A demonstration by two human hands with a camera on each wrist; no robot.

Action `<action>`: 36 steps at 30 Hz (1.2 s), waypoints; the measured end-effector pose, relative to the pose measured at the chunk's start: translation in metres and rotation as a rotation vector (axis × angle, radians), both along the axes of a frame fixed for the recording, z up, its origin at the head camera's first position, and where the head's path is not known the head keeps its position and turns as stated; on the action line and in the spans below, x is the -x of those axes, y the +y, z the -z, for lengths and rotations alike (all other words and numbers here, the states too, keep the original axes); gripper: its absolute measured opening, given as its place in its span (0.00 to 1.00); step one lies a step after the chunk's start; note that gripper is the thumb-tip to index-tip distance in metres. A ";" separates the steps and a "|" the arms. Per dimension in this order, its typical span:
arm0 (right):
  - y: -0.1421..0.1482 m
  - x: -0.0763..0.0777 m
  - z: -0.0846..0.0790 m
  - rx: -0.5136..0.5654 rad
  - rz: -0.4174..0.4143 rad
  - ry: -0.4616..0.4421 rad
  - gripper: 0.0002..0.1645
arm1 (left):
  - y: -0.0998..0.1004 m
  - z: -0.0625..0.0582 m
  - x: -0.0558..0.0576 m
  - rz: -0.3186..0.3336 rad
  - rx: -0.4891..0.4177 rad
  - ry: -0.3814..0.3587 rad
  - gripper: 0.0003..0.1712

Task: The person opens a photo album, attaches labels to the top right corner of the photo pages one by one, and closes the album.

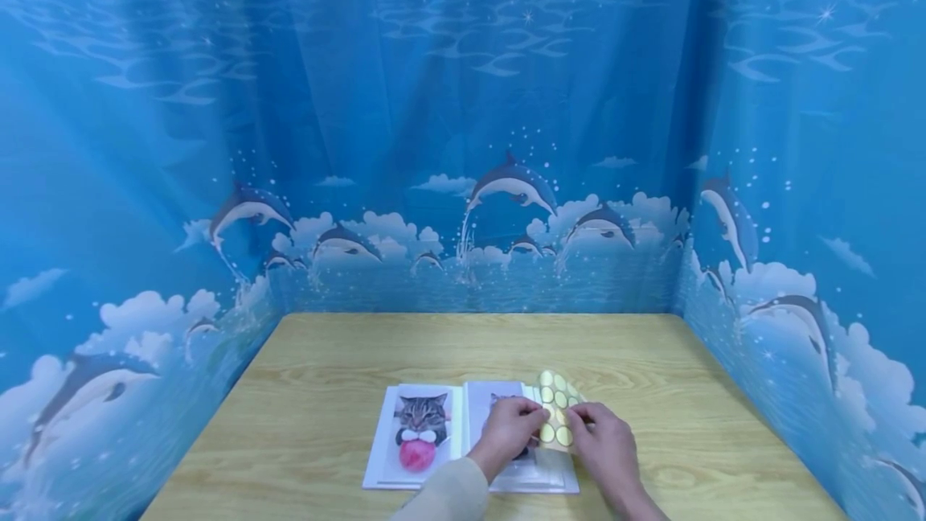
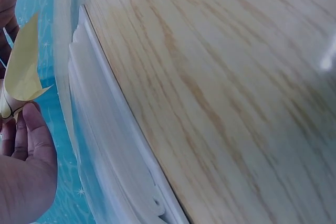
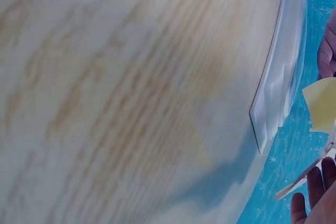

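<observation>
Both hands hold a sheet of round gold stickers (image 1: 555, 392), raised above the right page of a photo album (image 1: 370, 473). My left hand (image 1: 512, 431) pinches the sheet's left side between thumb and fingers. On the other side, my right hand (image 1: 608, 442) pinches its right edge. The sheet's yellowish back (image 2: 25, 61) curls upward in the left wrist view. A cat photo with a pink ball (image 1: 417, 455) shows on the album's left page. The right page's cat photo (image 1: 499, 394) is partly hidden behind my left hand and the sheet.
The album lies open on a wood-grain table (image 1: 304, 424); its stacked page edges (image 2: 113, 129) show from the side in the left wrist view. Blue curtains (image 1: 405, 103) printed with dolphins and clouds hang around the table's back and sides.
</observation>
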State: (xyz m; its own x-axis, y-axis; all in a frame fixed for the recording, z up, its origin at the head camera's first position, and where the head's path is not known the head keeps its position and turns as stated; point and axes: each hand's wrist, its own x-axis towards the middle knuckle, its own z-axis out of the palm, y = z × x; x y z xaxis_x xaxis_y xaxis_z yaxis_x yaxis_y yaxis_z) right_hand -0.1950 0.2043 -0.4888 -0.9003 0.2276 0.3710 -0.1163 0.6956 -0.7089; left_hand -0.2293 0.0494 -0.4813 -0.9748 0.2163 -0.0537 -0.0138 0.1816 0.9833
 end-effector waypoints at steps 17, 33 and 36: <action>0.017 0.002 -0.018 0.112 0.050 -0.049 0.10 | 0.007 0.006 -0.001 -0.052 0.064 0.022 0.04; 0.026 0.007 -0.021 0.090 0.071 -0.045 0.12 | 0.016 0.008 -0.008 0.069 -0.018 0.029 0.08; 0.025 0.007 -0.019 0.095 0.061 -0.060 0.12 | 0.015 0.009 -0.007 0.075 -0.009 0.034 0.10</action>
State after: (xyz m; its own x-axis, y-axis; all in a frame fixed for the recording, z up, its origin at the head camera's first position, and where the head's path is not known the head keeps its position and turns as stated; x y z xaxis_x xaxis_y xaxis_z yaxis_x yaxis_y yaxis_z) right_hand -0.2015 0.2292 -0.4694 -0.9036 0.3145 0.2907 -0.0306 0.6297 -0.7762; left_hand -0.2228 0.0644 -0.4904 -0.9572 0.2887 -0.0187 0.0326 0.1719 0.9846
